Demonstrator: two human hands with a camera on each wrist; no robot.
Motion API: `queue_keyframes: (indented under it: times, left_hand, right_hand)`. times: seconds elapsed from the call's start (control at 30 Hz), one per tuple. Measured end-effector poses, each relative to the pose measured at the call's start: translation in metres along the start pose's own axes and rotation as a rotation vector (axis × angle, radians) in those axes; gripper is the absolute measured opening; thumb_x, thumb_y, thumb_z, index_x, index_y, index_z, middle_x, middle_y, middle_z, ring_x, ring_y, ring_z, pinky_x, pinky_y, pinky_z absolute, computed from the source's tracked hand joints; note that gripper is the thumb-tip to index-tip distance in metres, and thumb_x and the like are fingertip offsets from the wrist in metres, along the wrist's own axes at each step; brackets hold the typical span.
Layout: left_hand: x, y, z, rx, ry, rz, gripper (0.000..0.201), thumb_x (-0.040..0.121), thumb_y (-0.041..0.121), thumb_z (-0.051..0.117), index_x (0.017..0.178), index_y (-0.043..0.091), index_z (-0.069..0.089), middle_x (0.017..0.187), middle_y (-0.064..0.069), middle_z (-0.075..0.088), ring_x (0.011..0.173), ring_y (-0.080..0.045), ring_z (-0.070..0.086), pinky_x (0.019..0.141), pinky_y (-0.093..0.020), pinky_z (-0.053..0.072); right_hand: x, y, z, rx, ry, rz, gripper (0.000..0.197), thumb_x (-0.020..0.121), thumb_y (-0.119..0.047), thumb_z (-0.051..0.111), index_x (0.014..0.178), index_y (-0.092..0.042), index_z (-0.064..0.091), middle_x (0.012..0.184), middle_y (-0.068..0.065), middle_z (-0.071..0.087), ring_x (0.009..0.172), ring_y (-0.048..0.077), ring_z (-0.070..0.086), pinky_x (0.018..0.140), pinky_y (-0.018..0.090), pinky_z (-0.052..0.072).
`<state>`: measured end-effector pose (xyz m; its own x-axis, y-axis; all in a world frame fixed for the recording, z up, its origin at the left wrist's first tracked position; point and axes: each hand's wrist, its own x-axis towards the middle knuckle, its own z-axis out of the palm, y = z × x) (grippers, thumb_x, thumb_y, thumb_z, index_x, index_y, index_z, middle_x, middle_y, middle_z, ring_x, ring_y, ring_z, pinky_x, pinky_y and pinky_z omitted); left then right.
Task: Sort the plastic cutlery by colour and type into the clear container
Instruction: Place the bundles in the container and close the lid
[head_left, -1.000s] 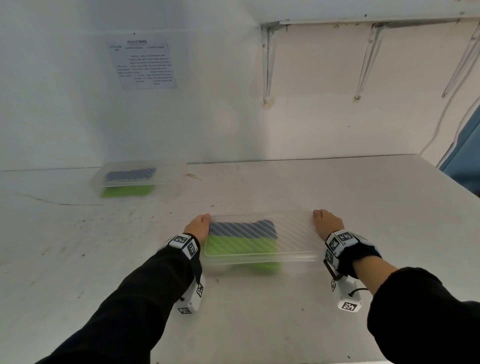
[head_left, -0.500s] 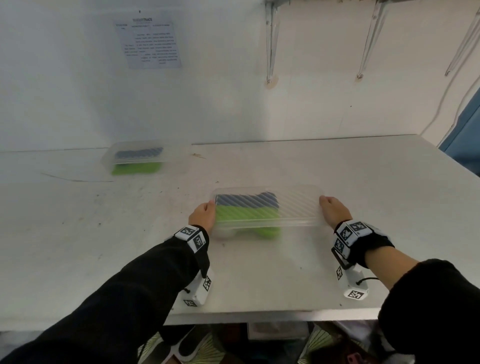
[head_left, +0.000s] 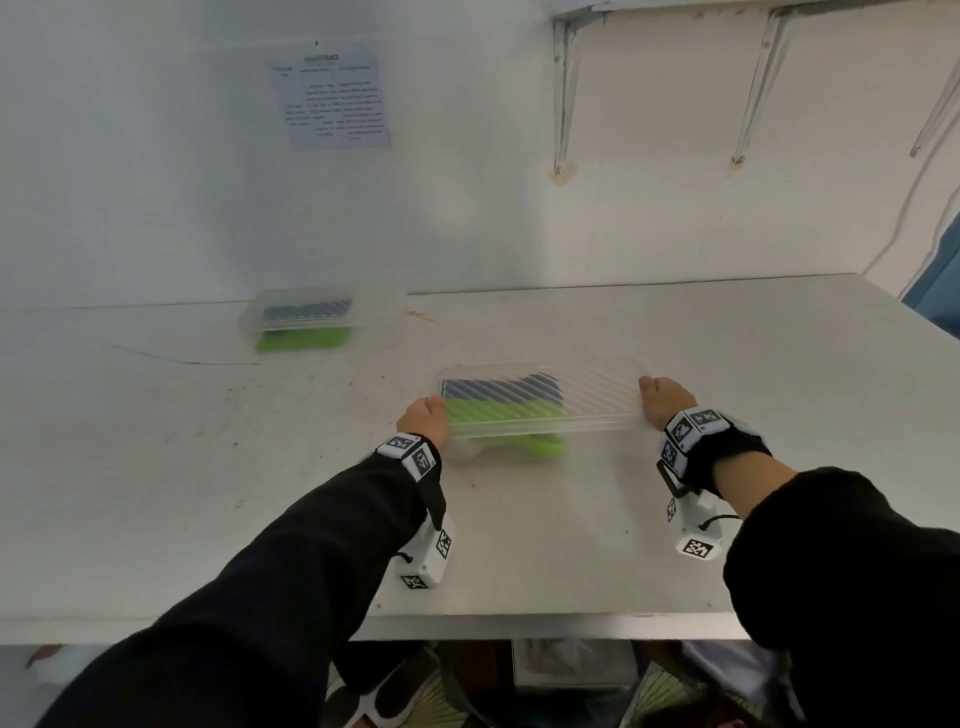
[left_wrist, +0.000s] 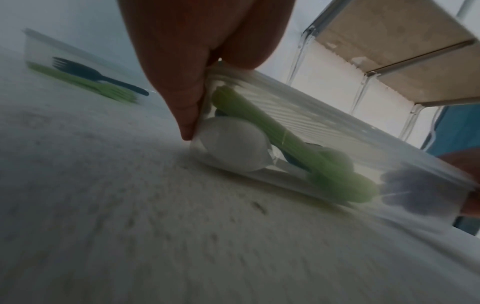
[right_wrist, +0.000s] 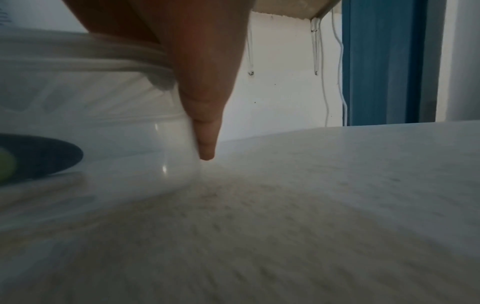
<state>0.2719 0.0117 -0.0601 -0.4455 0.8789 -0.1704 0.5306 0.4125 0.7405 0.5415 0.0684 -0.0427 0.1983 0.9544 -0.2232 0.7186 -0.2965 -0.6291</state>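
A clear lidded container (head_left: 597, 402) sits on the white table (head_left: 727, 364) in front of me, with green, dark blue and white plastic spoons inside. My left hand (head_left: 423, 418) grips its left end and my right hand (head_left: 662, 400) grips its right end. In the left wrist view my left hand's fingers (left_wrist: 182, 86) curl against the container's end wall (left_wrist: 205, 115), next to a white spoon (left_wrist: 233, 148) and green spoons (left_wrist: 298, 152). The right wrist view shows a right hand finger (right_wrist: 205, 115) down the container's corner (right_wrist: 174, 148), with a dark blue spoon (right_wrist: 44, 158) inside.
A second clear lidded container (head_left: 311, 322) with dark blue and green forks (left_wrist: 88, 78) stands at the back left near the wall. Shelf brackets (head_left: 563, 88) hang above the table. The table's front edge (head_left: 519, 621) lies close to my arms. A blue surface (right_wrist: 384, 61) is at the far right.
Both hands kept their hold on the container's ends. The container moved a little away from me across the table, while the head view tilted so the front edge came into sight.
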Motion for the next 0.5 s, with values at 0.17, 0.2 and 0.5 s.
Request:
queue_keyframes:
  times: [0.17,0.2,0.5]
  left_hand:
    - [0.052,0.005,-0.011,0.036,0.048,0.014,0.045,0.103,0.026,0.027,0.123,-0.003,0.054,0.127,-0.023,0.055,0.117,-0.036,0.051,0.096,-0.035,0.037]
    - [0.064,0.009,-0.012,0.037,0.058,0.019,0.044,0.103,0.026,0.027,0.123,-0.003,0.054,0.127,-0.023,0.056,0.117,-0.036,0.052,0.096,-0.035,0.037]
    - [0.177,0.054,-0.008,0.054,0.082,0.059,0.042,0.103,0.023,0.026,0.123,-0.001,0.053,0.127,-0.021,0.056,0.117,-0.034,0.051,0.095,-0.032,0.037]
  right_hand:
    - [0.040,-0.040,0.014,0.040,0.009,-0.024,0.047,0.103,-0.024,0.025,0.128,0.011,0.046,0.132,0.029,0.049,0.123,0.039,0.046,0.098,0.036,0.036]
    - [0.050,-0.047,0.017,0.049,0.011,-0.026,0.047,0.103,-0.024,0.025,0.128,0.010,0.045,0.132,0.028,0.048,0.123,0.039,0.046,0.098,0.036,0.035]
    - [0.159,-0.098,0.034,0.126,0.051,-0.019,0.045,0.103,-0.021,0.024,0.126,0.009,0.047,0.129,0.029,0.051,0.119,0.040,0.048,0.094,0.036,0.038]
